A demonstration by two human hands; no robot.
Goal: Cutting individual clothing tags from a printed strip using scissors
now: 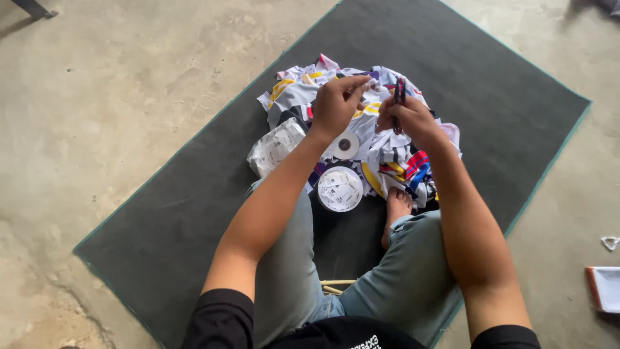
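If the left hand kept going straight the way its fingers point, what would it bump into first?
Probably the right hand and the dark scissors-like tool it grips: the left hand points its fingers toward them above the pile of printed fabric pieces. Depth is unclear.

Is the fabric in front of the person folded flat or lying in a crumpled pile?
Crumpled pile: the fabric lies bunched and overlapping on the dark mat.

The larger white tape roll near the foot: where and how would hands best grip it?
The white tape roll lies flat on the dark mat, round face up. Probably best taken from above, fingers pinching opposite sides of its outer rim; the side toward the bare foot and cloth pile is crowded.
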